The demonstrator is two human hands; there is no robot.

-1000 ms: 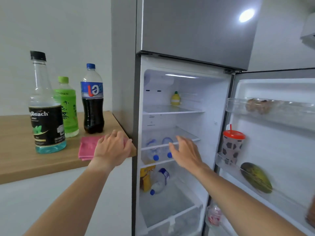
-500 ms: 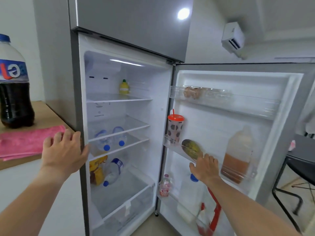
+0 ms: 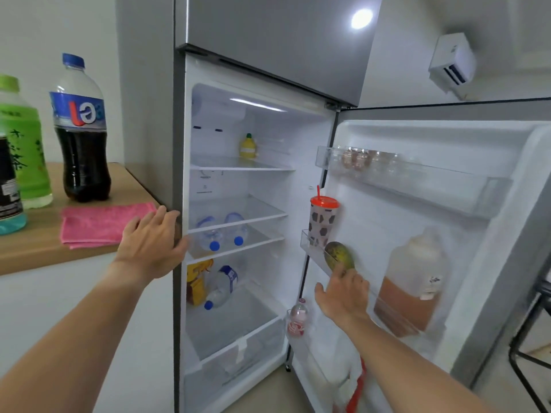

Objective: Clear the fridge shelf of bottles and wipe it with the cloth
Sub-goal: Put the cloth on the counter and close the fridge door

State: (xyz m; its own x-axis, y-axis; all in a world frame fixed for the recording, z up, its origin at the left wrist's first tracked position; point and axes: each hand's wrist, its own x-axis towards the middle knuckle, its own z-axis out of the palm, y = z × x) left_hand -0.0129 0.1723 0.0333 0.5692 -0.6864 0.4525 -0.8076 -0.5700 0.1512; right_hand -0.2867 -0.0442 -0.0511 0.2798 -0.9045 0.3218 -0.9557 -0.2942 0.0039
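The fridge stands open in the middle of the frame, its door (image 3: 447,204) swung wide to the right. The left hand (image 3: 152,242) rests against the front edge of the fridge's left wall, fingers spread and flat, holding nothing. The right hand (image 3: 343,293) reaches to the door's middle rack at lower centre-right, fingers loosely spread and empty — its fingertips are at the lower end of a green mango (image 3: 338,256) lying in that rack, though whether they touch it I cannot tell.

On the wooden counter (image 3: 35,251) at the left of the frame, the folded pink cloth (image 3: 101,223) lies flat, just beside the left hand. Behind it stand a cola bottle (image 3: 80,129) with a blue cap and a green tea bottle (image 3: 24,144); a dark-labelled bottle (image 3: 9,189) is cut off by the left edge.

Inside, the middle glass shelf (image 3: 262,214) is bare. Beneath it two water bottles (image 3: 222,232) with blue caps lie on their sides, caps toward the camera. A third water bottle (image 3: 220,287) leans in the lower compartment beside a yellow packet (image 3: 196,281). A small yellow bottle (image 3: 248,146) stands on the top shelf.

In the door, a patterned cup (image 3: 322,222) with a red lid and straw stands just beside the mango — and a big jug (image 3: 414,281) of brownish liquid sits further right.
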